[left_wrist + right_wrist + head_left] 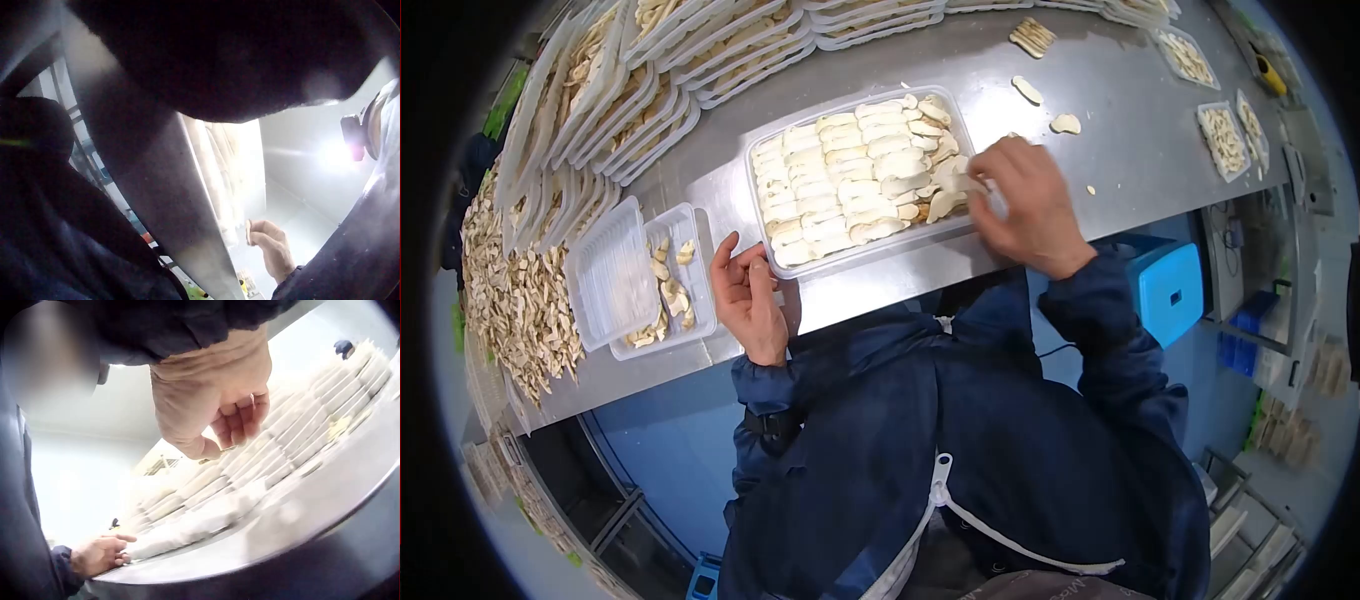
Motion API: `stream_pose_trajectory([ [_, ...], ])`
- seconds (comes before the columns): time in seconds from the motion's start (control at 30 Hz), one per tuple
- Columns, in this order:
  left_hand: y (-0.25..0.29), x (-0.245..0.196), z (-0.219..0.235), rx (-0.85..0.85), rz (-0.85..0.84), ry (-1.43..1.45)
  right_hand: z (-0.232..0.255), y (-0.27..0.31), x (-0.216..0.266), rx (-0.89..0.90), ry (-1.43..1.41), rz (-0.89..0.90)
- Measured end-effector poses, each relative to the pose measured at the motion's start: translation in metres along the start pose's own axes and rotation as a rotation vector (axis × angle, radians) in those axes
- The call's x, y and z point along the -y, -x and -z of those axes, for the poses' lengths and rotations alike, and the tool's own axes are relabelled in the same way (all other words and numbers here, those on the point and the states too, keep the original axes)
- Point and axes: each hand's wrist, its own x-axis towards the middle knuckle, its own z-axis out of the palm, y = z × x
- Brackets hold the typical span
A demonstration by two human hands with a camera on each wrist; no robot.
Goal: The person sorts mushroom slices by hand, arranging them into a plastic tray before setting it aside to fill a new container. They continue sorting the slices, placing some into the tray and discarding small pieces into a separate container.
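Observation:
A clear plastic tray (752, 190) lies on the metal table, filled with rows of pale sliced pieces (830, 180) that look like dried mushroom. My right hand (1030, 205) is over the tray's right end, pinching a thin slice between thumb and fingers; the left wrist view shows the same hand (274, 250) with the slice (249, 232). In the right wrist view that hand (212, 400) hangs above the tray, the slice's edge barely visible. At the near left corner rests my left hand (752, 308), fingers loosely bent beside the rim, holding nothing.
Stacked filled trays (690, 75) line the table's back left. Left of my left hand are an empty tray (612, 275) and one with a few pieces (700, 255), beside a heap of slices (520, 310). Loose slices (1065, 124) and small filled trays (1222, 140) lie rightward.

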Motion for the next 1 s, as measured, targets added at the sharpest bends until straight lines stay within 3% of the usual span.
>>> stream_pose_trajectory([
  [0.23, 0.0, -0.004, -0.001, -0.002, -0.002, 0.002, -0.036, -0.012, 0.018, 0.074, -0.013, 0.067],
  [1.0, 0.001, -0.002, -0.001, -0.001, 0.017, 0.013, -0.023, -0.016, 0.016, 0.053, 0.03, 0.009],
])
